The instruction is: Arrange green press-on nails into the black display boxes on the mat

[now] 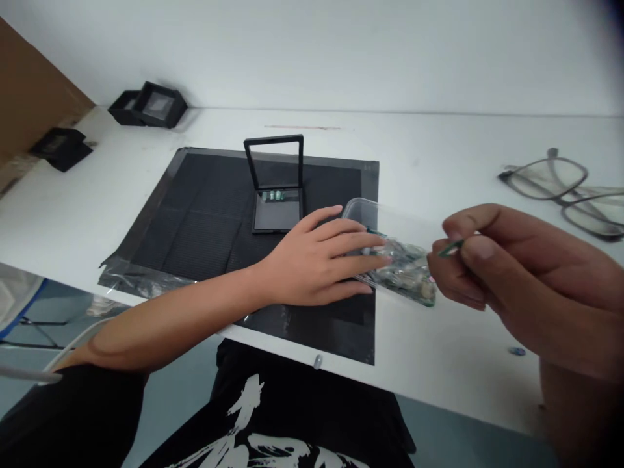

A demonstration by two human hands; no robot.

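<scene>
My right hand [526, 279] pinched a small green piece [449, 249] between thumb and fingers, holding it up just beyond the right end of a clear plastic box [361, 211]. My left hand [319, 260] was spread flat, palm down, its fingers reaching over the left side of that box; I could not tell whether the fingertips pressed on the loose pieces [404, 263] heaped inside. The heap was a blurred jumble of green and glassy bits.

The box sat across the right edge of a black mat [205, 214], partly on the mat and partly on the white tabletop [429, 140]. Just beyond my left hand, on the mat, a black case [279, 218] stood open, its framed lid [300, 162] upright and a short row of green stones [273, 195] lying along the base near the hinge.

A pair of glasses [548, 179] lay past my right hand. One small bluish piece [517, 351] lay by itself on the near right, another pale piece [318, 361] at the front edge. Black boxes [163, 107] stood at the far left.
</scene>
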